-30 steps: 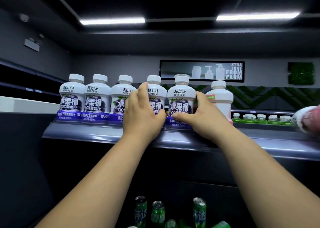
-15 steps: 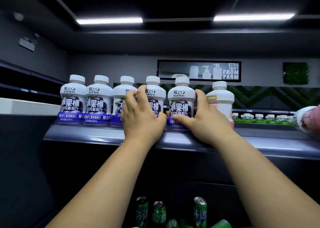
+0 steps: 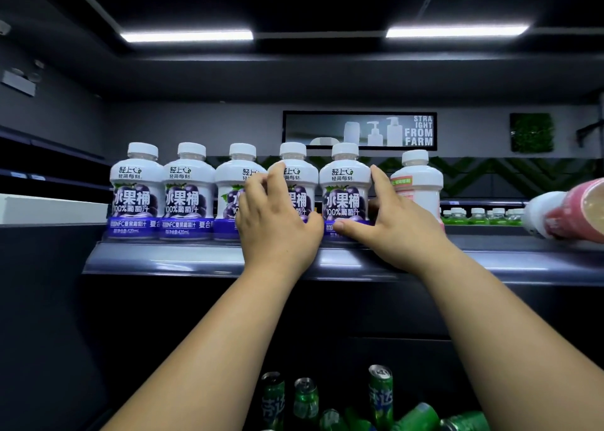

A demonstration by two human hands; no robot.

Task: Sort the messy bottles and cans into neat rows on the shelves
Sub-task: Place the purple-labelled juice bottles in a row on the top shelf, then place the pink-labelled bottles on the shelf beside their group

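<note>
Juice bottles stand upright at 12 o'clock on the shelf: left hand grips the fourth bottle, right hand clasps the fifth bottle; at 3 o'clock, nearer the right hand, a pink bottle lies sideways.

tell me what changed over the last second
Little. The left hand spread its fingers further left over the third grape bottle, still gripping the fourth grape bottle. The right hand slid its fingers slightly up the fifth grape bottle. No bottle visibly shifted, nor the green cans.
</note>
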